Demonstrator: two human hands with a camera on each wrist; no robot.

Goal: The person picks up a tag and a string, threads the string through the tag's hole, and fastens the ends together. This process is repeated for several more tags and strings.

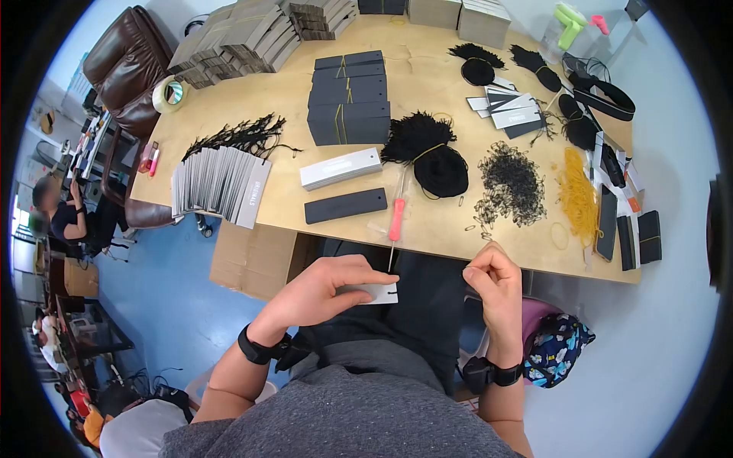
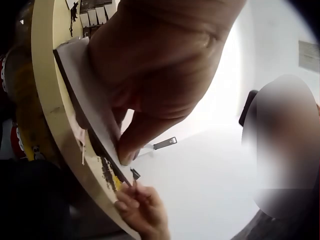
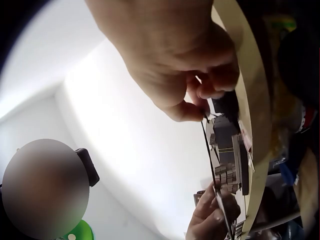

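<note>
My left hand (image 1: 317, 290) holds a pale hang tag (image 1: 382, 293) over my lap, thumb and fingers on its two faces. A short black loop shows at the tag's right end. To the right, my right hand (image 1: 496, 286) is held just off the table's front edge, its thumb and curled fingers together. A thin black cord (image 3: 209, 155) runs from those fingertips toward the tag in the right wrist view; it looks taut. Against the dark trousers in the head view, this cord does not stand out.
Corded tags (image 1: 217, 183) fan out at left. Banded dark cards (image 1: 347, 122), a white strip stack (image 1: 340, 169) and a red-handled tool (image 1: 397, 220) lie mid-table. Black cord bundles (image 1: 440, 171), small black pins (image 1: 510, 183) and yellow rubber bands (image 1: 578, 195) lie right. Someone sits far left.
</note>
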